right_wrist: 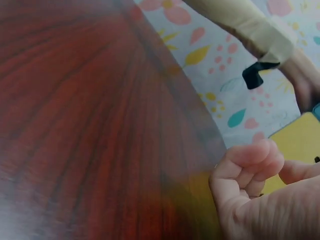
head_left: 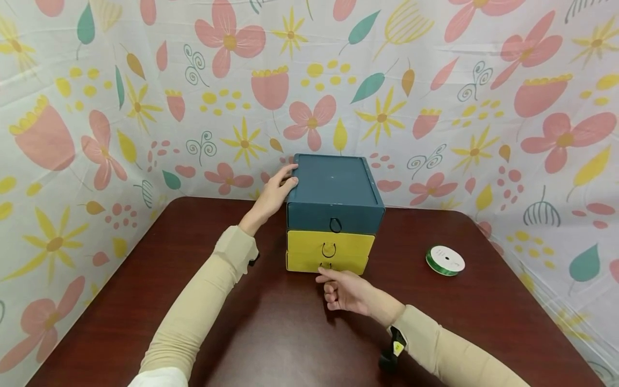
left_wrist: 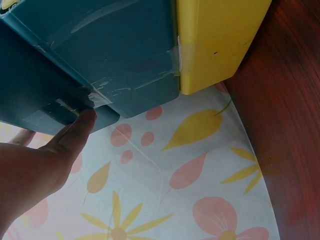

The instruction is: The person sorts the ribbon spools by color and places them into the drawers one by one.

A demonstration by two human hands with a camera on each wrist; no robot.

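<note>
A stacked box unit, dark blue above and yellow below [head_left: 338, 183], stands toward the far side of the dark red-brown wooden tabletop [head_left: 271, 344], near the middle. The left hand [head_left: 273, 194] rests against the far left edge of the blue top, its fingers loosely extended and spread, one fingertip touching the side wall, where clear tape [left_wrist: 102, 100] shows. The right hand [head_left: 352, 293] is at the near side, fingertips right at the low thin dark loop [head_left: 325, 265] on the yellow front, the other fingers curled; whether it pinches that loop I cannot tell. Another dark loop [head_left: 329, 250] sits above it, and a black loop [head_left: 336, 224] hangs on the blue front. To the right, well apart, lies a round white spool of green ribbon [head_left: 446, 259]. A white floral-print cloth [head_left: 193, 107] hangs behind.
</note>
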